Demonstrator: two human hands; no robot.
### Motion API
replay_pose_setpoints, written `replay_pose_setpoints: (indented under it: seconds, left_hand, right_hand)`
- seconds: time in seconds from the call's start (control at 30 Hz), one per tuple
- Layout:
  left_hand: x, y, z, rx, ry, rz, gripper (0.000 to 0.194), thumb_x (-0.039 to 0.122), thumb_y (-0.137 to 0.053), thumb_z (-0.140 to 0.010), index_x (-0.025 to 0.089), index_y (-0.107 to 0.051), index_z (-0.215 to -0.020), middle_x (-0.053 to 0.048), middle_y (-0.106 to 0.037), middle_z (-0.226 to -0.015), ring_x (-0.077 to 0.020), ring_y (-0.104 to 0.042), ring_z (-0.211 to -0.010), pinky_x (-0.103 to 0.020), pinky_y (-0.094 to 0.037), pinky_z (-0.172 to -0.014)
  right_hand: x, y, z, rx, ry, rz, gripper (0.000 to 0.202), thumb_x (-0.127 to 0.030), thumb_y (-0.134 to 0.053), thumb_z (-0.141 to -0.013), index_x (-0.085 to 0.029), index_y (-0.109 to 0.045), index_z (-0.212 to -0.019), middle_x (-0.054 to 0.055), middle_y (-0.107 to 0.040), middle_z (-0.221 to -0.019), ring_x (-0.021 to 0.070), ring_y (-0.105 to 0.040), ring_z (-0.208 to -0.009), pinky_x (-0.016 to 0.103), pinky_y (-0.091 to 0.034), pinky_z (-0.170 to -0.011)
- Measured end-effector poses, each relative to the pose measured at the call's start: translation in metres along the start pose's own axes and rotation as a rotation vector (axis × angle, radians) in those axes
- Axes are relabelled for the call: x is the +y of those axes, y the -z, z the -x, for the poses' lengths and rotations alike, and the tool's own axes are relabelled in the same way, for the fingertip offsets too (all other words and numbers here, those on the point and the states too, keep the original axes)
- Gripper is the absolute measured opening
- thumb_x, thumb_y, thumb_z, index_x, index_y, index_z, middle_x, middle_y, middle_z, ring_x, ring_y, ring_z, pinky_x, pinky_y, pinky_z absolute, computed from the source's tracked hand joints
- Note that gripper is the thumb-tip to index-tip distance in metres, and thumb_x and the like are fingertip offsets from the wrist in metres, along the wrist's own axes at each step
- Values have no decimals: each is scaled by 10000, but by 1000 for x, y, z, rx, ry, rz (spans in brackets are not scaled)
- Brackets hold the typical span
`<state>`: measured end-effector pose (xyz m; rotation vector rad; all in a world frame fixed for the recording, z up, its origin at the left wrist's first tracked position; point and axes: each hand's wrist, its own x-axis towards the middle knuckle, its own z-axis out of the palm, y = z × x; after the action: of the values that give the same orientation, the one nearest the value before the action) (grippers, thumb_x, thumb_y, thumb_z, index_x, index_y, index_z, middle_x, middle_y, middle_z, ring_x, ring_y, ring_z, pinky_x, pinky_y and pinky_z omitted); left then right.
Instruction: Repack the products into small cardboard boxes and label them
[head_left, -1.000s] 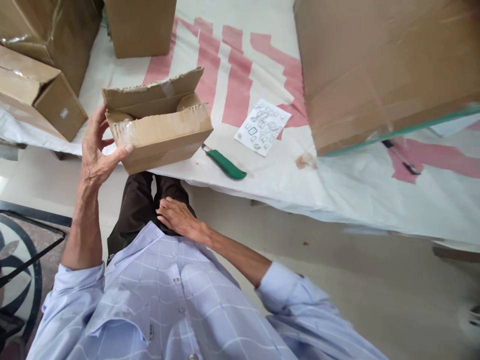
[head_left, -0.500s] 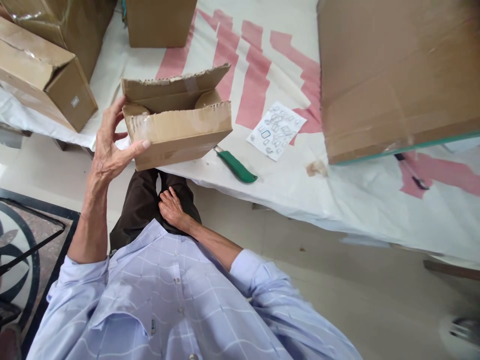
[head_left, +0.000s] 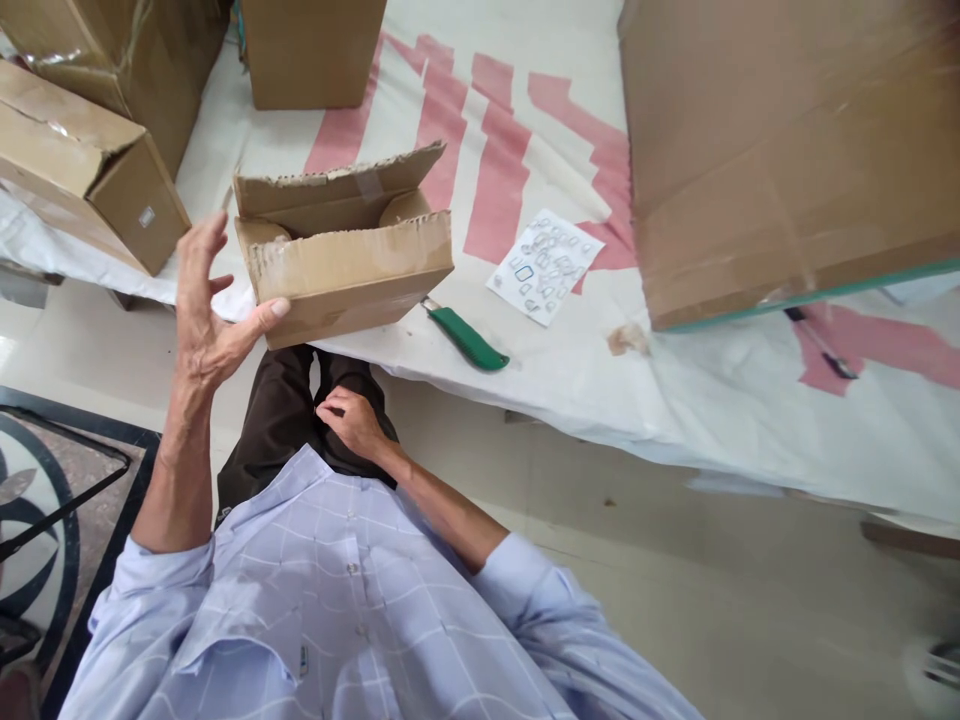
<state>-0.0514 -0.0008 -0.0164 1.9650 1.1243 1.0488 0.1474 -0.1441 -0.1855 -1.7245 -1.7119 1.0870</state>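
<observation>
1. Desk (head_left: 570,390): covered w/ white cloth, pink-striped in places. Open box seems perched at, poss. past, the near edge; best slid fully onto the cloth b4 any pressure is put on it.
2. Big carton (head_left: 772,170), 3 o'c (all o'c from open box ctr): R end of desk is taken up by it; room that way is limited.
3. Tall carton (head_left: 161,100), 10 o'c, & back carton (head_left: 311,55), 12 o'c: reach is hemmed in on those sides.
4. Narrow box (head_left: 67,155), btwn 9 & 10 o'c: elbow room for L hand is prob. cut by it.
5. Open box (head_left: 352,270), just L of view ctr: far flap (head_left: 337,185) is raised, edges are torn, contents can't be seen. Flap is best folded well back so the inside isn't hidden; torn edges are best handled gently.
6. L hand (head_left: 206,325), 8 o'c: fingers are spread & held off the box; thumb tip overlaps its near L corner, contact prob. but not certain. A firmer hold would be had w/ fingers wrapped round the L end. R hand (head_left: 352,418), 6 o'c, at the lap: fingers are loosely curled; can't tell if anything's held. Opp. end could be steadied by it.
7. Printed paper (head_left: 545,267), 3 o'c: laid flat, clear of box.
8. Green cutter (head_left: 471,340), 4 o'c: tip is pointed at box, just beside it; should be minded if box is turned.
</observation>
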Motion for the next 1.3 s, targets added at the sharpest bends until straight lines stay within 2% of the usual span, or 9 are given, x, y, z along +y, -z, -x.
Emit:
replay_pose_setpoints:
  seconds: [0.07, 0.13, 0.23, 0.33, 0.47, 0.63, 0.83, 1.1, 1.3]
  left_hand:
    - [8, 0, 13, 285, -154, -79, 788, 661, -849, -837, 186, -594, -1413, -113, -569, -1459, -296, -619, -1278, -452, -595, -879]
    - [16, -5, 29, 398, -204, -85, 434, 443, -850, -891, 188, -692, -1204, -81, -668, -1180, -232, -668, -1044, -393, -575, -760]
    - [25, -21, 54, 173, -152, 63, 81, 261, -790, -903, 219, -727, -933, -22, -716, -902, -173, -668, -780, -340, -551, -658]
    - [33, -42, 72, -35, -83, 170, 97, 272, -809, -870, 209, -735, -870, -25, -745, -879, -145, -678, -721, -282, -545, -616]
    - [43, -58, 78, -132, -60, 234, 168, 329, -859, -861, 199, -753, -871, -36, -749, -869, -147, -686, -752, -262, -542, -639]
    - [52, -60, 75, -148, -99, 269, 183, 324, -906, -843, 202, -775, -881, -25, -744, -836, -140, -672, -737, -258, -518, -643]
    - [55, -63, 76, -138, -75, 287, 125, 240, -840, -886, 198, -777, -787, -23, -732, -768, -132, -663, -685, -264, -508, -633]
    - [56, -64, 71, -215, 292, 760, 269, 404, -937, -812, 198, -798, -709, -40, -722, -751, -157, -671, -671, -309, -573, -656]
    - [59, -64, 68, -267, 322, 841, 287, 422, -947, -807, 194, -800, -714, -34, -709, -744, -152, -673, -624, -327, -599, -653]
  right_hand:
    - [-11, 10, 7, 42, -26, -126, 394, -384, -503, -1067, -160, -809, -959, 95, -774, -979, 198, -719, -877, 358, -595, -859]
    - [-26, 21, 16, 74, -58, -410, 449, -510, -523, -1058, -169, -807, -985, 79, -768, -924, 182, -710, -799, 340, -607, -771]
    - [-53, 39, 28, 90, -126, -1040, 422, -618, -811, -867, -197, -811, -898, 47, -743, -846, 159, -668, -722, 318, -599, -692]
    - [-76, 54, 36, 105, -157, -1315, 414, -581, -970, -708, -217, -817, -830, 11, -713, -761, 133, -622, -664, 294, -577, -651]
    - [-91, 63, 39, 181, -126, -1304, 404, -572, -975, -694, -219, -815, -808, 9, -721, -779, 126, -602, -653, 294, -561, -642]
    - [-95, 67, 40, 269, -67, -1252, 365, -548, -963, -708, -225, -797, -734, 15, -713, -786, 145, -612, -728, 284, -529, -653]
    - [-96, 69, 40, 322, -37, -1175, 383, -585, -938, -747, -228, -801, -736, -8, -673, -682, 125, -587, -626, 287, -517, -652]
    - [-97, 79, 42, 208, 66, -1209, 425, -642, -865, -828, -222, -809, -820, 7, -696, -721, 129, -590, -607, 302, -518, -639]
    - [-96, 83, 44, 209, 134, -1142, 289, -500, -920, -798, -244, -785, -815, -21, -687, -742, 120, -594, -613, 315, -530, -694]
